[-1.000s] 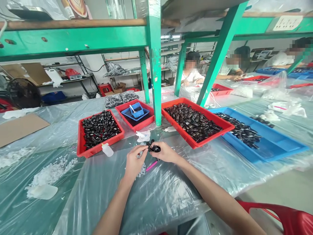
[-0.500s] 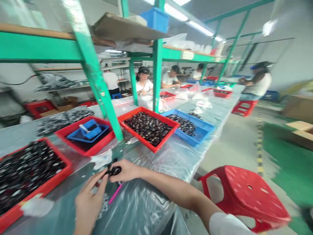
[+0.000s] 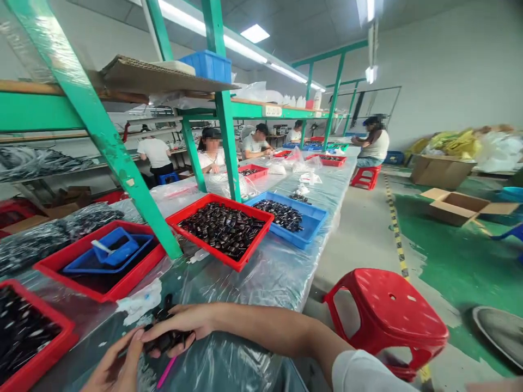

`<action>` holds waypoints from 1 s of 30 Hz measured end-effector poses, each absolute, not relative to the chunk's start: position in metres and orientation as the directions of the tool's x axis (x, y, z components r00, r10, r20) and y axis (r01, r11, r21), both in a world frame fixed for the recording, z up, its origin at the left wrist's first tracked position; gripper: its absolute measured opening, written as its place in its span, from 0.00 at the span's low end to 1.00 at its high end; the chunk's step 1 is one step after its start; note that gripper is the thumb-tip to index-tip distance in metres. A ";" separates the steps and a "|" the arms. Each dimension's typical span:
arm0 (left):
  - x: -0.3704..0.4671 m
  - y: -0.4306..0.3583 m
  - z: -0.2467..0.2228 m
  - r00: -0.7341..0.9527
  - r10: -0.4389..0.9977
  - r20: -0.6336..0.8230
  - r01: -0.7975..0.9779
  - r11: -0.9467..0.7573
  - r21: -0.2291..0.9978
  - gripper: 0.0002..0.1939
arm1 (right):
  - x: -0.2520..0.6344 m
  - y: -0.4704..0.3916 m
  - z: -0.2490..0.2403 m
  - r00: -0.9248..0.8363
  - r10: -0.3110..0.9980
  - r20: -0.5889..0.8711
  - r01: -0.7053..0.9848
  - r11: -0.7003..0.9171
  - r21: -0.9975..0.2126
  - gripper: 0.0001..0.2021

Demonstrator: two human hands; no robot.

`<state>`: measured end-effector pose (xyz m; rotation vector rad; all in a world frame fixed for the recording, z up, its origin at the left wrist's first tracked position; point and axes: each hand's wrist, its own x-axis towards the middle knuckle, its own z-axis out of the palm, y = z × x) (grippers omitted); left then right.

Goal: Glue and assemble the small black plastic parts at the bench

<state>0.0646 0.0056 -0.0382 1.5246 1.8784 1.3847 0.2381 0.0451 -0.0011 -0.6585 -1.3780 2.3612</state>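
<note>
Low in the view, my right hand point(image 3: 196, 321) is curled around several small black parts point(image 3: 165, 340), which show between its fingers. My left hand point(image 3: 118, 359) meets it from the left, thumb and fingertips pinched at the edge of the black parts; what exactly they pinch is too small to tell. A pink stick-like tool point(image 3: 166, 372) lies on the plastic-covered table point(image 3: 261, 283) just below the hands. White crumpled tissue point(image 3: 141, 302) is spread behind them. Ahead stands a red tray point(image 3: 241, 264) filled with small black parts.
Another red tray of black parts point(image 3: 61, 340) is at left, beside a red tray holding blue scoops point(image 3: 116, 247). A blue tray point(image 3: 312, 223) sits beyond. A green post point(image 3: 134, 190) slants over the table. A red stool point(image 3: 392, 305) stands right; several people sit farther off.
The view has turned to the right and up, so the trays and hands appear farther left. My right hand now cups several black parts, with my left fingers close against it.
</note>
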 end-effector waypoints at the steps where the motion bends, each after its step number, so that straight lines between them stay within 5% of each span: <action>1: 0.068 0.002 -0.032 -0.322 0.903 0.284 0.533 -0.075 0.843 0.19 | 0.239 0.044 0.000 -0.836 0.508 -0.207 -0.080 -0.487 -0.870 0.19; 4: 0.072 0.001 -0.028 -0.184 0.888 0.421 0.541 -0.266 0.798 0.21 | 0.245 0.047 0.007 -0.769 0.619 -0.159 -0.204 -0.473 -0.857 0.15; 7: 0.072 0.007 -0.037 -0.002 0.833 0.553 0.673 -0.408 0.617 0.18 | 0.254 0.060 0.011 -0.588 0.800 -0.118 -0.308 -0.357 -0.882 0.15; 12: 0.081 0.008 -0.045 0.247 0.827 0.505 0.814 -0.460 0.354 0.19 | 0.265 0.079 0.011 -0.275 0.954 -0.120 -0.290 -0.202 -0.935 0.14; 16: 0.088 0.004 -0.047 0.347 0.812 0.469 0.836 -0.494 0.238 0.17 | 0.267 0.080 0.008 -0.244 0.961 -0.130 -0.269 -0.196 -0.943 0.13; 30: 0.085 0.003 -0.035 0.267 0.827 0.494 0.804 -0.474 0.359 0.09 | 0.259 0.077 0.001 -0.317 0.948 -0.013 0.090 0.017 -0.996 0.15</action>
